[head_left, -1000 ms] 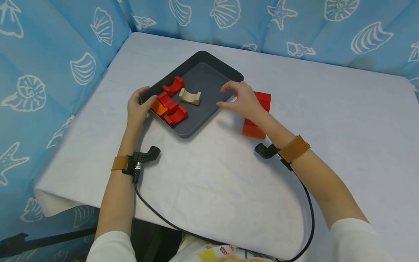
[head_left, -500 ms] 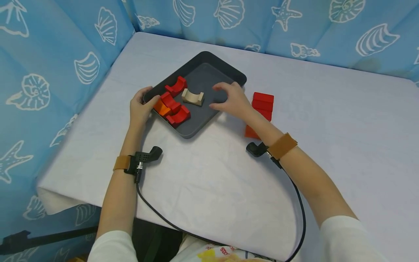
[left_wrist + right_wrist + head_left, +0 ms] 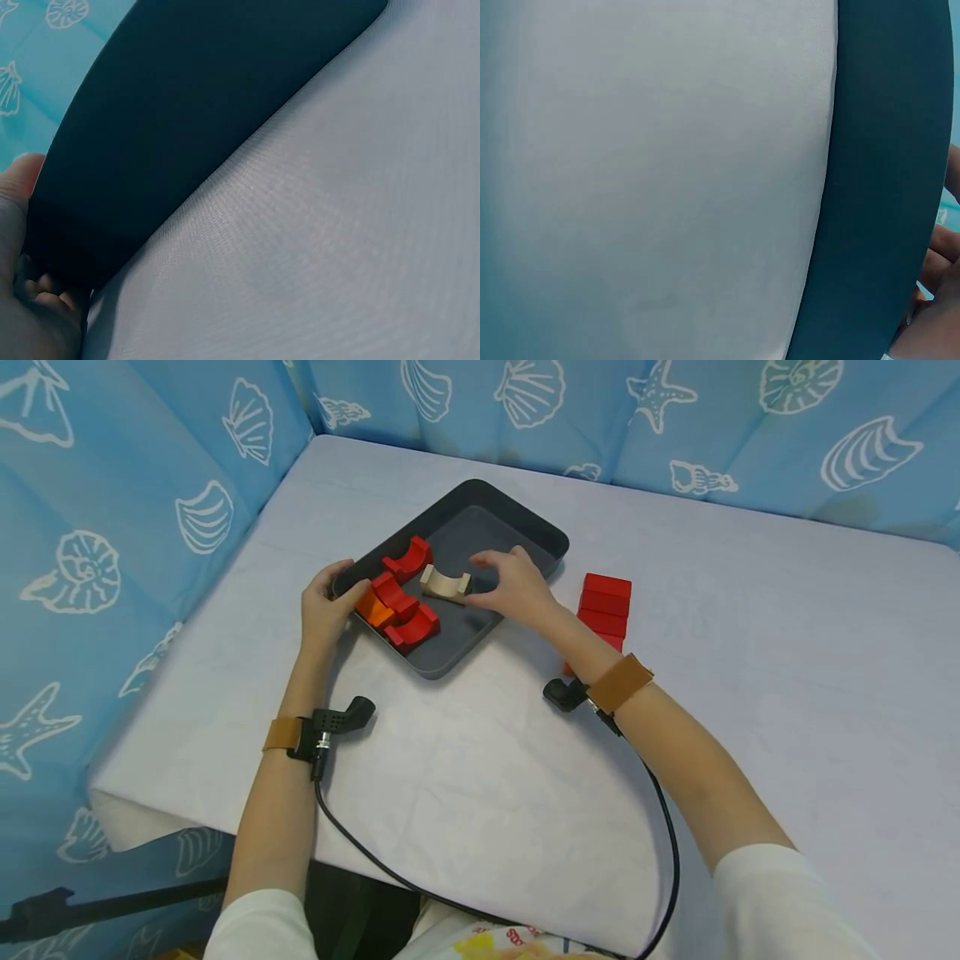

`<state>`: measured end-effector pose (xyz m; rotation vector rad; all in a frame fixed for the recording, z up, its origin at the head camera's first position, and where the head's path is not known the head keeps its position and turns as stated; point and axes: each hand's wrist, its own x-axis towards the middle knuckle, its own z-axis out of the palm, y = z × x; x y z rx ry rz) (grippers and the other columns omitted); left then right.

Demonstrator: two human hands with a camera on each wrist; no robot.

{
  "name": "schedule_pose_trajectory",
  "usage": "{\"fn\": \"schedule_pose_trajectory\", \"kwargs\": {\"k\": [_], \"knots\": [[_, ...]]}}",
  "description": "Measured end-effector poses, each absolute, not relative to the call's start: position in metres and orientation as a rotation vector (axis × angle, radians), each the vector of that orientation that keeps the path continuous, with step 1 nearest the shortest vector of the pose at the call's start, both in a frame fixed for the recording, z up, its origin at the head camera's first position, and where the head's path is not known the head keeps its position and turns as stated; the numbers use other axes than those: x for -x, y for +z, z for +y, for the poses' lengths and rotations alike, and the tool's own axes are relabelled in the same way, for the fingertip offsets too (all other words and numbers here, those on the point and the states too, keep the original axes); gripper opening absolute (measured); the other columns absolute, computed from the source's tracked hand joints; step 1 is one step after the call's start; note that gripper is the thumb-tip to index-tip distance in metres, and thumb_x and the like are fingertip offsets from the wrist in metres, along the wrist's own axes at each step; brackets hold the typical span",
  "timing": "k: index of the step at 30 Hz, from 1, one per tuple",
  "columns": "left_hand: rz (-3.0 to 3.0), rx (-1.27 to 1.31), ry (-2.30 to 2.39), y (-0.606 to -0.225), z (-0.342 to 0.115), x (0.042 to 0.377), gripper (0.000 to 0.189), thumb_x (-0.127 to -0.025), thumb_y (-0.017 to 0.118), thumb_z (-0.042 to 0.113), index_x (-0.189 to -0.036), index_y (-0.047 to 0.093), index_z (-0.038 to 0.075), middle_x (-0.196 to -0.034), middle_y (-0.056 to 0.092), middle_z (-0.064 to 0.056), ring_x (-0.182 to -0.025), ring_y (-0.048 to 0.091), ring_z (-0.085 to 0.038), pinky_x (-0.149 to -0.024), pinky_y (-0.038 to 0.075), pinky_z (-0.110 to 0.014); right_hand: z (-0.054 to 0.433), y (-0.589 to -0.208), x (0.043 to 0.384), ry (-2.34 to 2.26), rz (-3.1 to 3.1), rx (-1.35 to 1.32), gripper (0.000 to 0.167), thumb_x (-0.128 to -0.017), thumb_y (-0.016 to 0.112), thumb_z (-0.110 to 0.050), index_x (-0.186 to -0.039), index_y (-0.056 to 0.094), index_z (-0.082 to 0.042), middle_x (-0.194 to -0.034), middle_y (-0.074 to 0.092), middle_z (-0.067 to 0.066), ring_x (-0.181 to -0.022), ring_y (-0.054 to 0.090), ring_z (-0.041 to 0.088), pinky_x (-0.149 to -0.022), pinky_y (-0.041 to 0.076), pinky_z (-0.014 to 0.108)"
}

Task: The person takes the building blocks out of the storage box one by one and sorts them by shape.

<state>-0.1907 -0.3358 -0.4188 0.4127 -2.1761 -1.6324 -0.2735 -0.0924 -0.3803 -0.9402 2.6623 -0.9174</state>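
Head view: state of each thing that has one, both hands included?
left hand: gripping the tray's rim
right hand: over the tray, thumb and forefinger apart; contact with beige block unclear
dark tray: open-topped, holding blocks
beige block: in tray, hollow up
three red blocks: in tray, on the left hand's side
orange block: in tray, partly covered
red pieces outside the tray: on the table, partly hidden by the right arm

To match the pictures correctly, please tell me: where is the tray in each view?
Head: the tray, seen from above, upper middle, a little left.
Left wrist: its dark outer wall, slanting from lower left to the top edge.
Right wrist: the outer wall again, a dark upright band on the right side.
Shared landmark: the white cloth, visible in all three.
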Motion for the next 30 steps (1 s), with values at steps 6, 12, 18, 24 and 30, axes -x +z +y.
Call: {"fn": "schedule_pose_trajectory", "kwargs": {"k": [6, 12, 18, 24, 30], "knots": [[-2.164, -0.407, -1.645, -0.419, -0.335, 0.190, 0.044, -0.081, 0.064, 0.015, -0.120, 0.053, -0.001, -0.123, 0.051, -0.010, -0.104, 0.046, -0.015, -0.089, 0.035, -0.023, -0.098, -0.381, 0.275, -0.830, 2.685, 0.923, 0.057, -0.077, 0.070, -0.030, -0.125, 0.051, -0.005, -0.120, 0.054, 0.008, -0.096, 0.039, 0.022, -0.077, 0.038, 0.031], [-2.158, -0.406, -1.664, -0.418, -0.334, 0.190, 0.044, -0.081, 0.063, 0.015, -0.121, 0.053, -0.001, -0.122, 0.052, -0.012, -0.101, 0.047, -0.015, -0.088, 0.037, -0.023, -0.102, -0.382, 0.278, -0.765, 2.705, 0.918, 0.054, -0.078, 0.069, -0.030, -0.124, 0.053, -0.005, -0.118, 0.056, 0.006, -0.096, 0.039, 0.021, -0.078, 0.037, 0.031], [-2.163, -0.403, -1.650, -0.420, -0.334, 0.191, 0.044, -0.081, 0.064, 0.015, -0.120, 0.053, -0.001, -0.122, 0.052, -0.011, -0.105, 0.047, -0.016, -0.089, 0.036, -0.023, -0.103, -0.382, 0.278, -0.745, 2.723, 0.916, 0.048, -0.079, 0.068, -0.030, -0.119, 0.057, -0.007, -0.113, 0.058, 0.006, -0.094, 0.040, 0.021, -0.076, 0.037, 0.031], [-2.181, -0.405, -1.628, -0.419, -0.336, 0.190, 0.044, -0.081, 0.063, 0.016, -0.120, 0.053, 0.000, -0.121, 0.052, -0.011, -0.103, 0.047, -0.016, -0.089, 0.036, -0.023, -0.104, -0.382, 0.279, -0.738, 2.737, 0.925, 0.042, -0.079, 0.069, -0.029, -0.115, 0.060, -0.008, -0.106, 0.060, 0.006, -0.091, 0.040, 0.021, -0.074, 0.037, 0.031], [-2.168, -0.414, -1.646, -0.420, -0.336, 0.190, 0.044, -0.081, 0.063, 0.015, -0.121, 0.053, 0.000, -0.120, 0.053, -0.012, -0.098, 0.048, -0.016, -0.086, 0.038, -0.024, -0.105, -0.382, 0.279, -0.754, 2.740, 0.914, 0.040, -0.079, 0.069, -0.028, -0.112, 0.062, -0.009, -0.103, 0.061, 0.005, -0.089, 0.040, 0.021, -0.073, 0.037, 0.031]]}}
